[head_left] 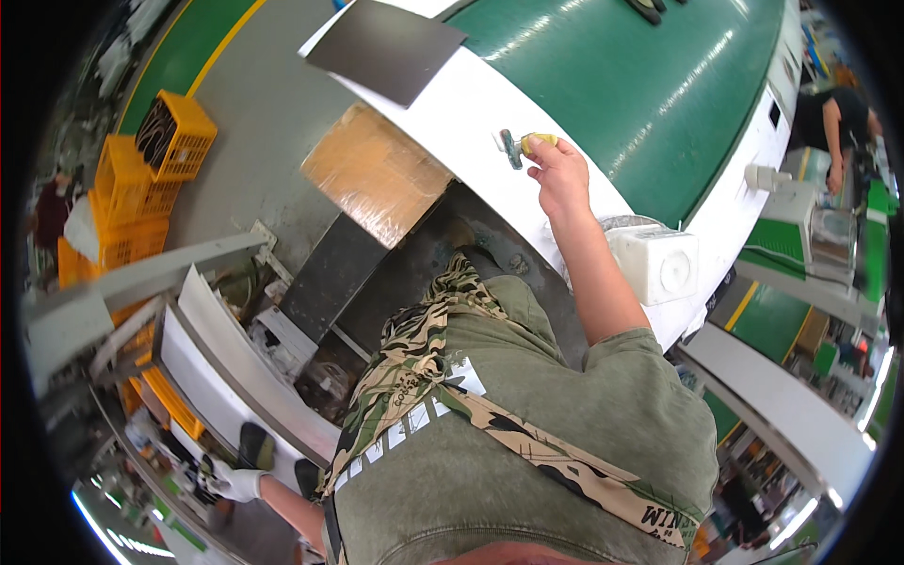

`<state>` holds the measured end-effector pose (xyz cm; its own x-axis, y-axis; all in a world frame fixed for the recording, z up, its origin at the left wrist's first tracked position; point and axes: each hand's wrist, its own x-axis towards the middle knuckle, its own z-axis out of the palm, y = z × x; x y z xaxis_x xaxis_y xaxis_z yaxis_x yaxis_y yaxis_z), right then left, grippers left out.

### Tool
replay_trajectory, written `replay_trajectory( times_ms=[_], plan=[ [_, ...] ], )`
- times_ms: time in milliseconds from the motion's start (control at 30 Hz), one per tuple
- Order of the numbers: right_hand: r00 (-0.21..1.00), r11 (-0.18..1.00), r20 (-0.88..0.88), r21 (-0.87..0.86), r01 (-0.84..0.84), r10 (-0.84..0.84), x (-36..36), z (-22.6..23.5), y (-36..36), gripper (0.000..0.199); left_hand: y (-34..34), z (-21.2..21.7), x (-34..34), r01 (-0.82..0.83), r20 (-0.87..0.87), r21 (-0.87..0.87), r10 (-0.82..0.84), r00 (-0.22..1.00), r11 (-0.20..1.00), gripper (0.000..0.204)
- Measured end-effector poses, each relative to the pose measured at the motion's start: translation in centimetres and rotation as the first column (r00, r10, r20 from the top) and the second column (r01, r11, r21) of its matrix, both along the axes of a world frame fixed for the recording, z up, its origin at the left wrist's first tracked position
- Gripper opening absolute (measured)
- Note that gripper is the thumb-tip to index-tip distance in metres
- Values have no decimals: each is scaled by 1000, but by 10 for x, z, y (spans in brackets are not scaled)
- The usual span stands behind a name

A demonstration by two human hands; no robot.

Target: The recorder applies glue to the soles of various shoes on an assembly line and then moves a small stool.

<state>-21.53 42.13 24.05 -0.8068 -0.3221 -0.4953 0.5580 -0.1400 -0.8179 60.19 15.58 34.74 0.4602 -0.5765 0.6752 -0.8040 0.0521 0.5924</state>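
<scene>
My bare right hand (563, 177) reaches over the white table edge, thumb and fingers closed on a small yellow piece (539, 142), perhaps foam. Right beside that piece is a short dark green bar-like thing (510, 149) with thin pale prongs. Whether the two are joined, I cannot tell. Low on the left, my left hand (237, 482) wears a white glove. Its fingers curl at a small dark thing that is too blurred to name. A dark shoe-like shape (255, 446) stands just above that hand on a pale shelf (202, 377).
A green conveyor belt (621, 85) runs behind the white table (471, 122). A dark sheet (386, 52) lies on its left end, a white block-shaped container (656, 262) near my right forearm. A wrapped cardboard box (377, 174) and yellow crates (132, 193) stand left. Another person (833, 122) works far right.
</scene>
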Motion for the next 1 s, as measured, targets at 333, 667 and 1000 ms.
replay_trajectory(
  times_ms=[333,667,1000],
  plan=[
    [897,928,-251,-14,373,-364,14,31,101,11,-70,-97,-417,855,-375,518,-907,190,-35,61],
    [724,594,-288,425,683,-627,43,9,295,18,-93,-100,-562,649,-313,656,-921,-231,-386,56],
    [631,360,-652,519,776,-420,65,-28,337,33,-71,-90,-652,336,-182,897,-934,-308,-286,57]
  ],
)
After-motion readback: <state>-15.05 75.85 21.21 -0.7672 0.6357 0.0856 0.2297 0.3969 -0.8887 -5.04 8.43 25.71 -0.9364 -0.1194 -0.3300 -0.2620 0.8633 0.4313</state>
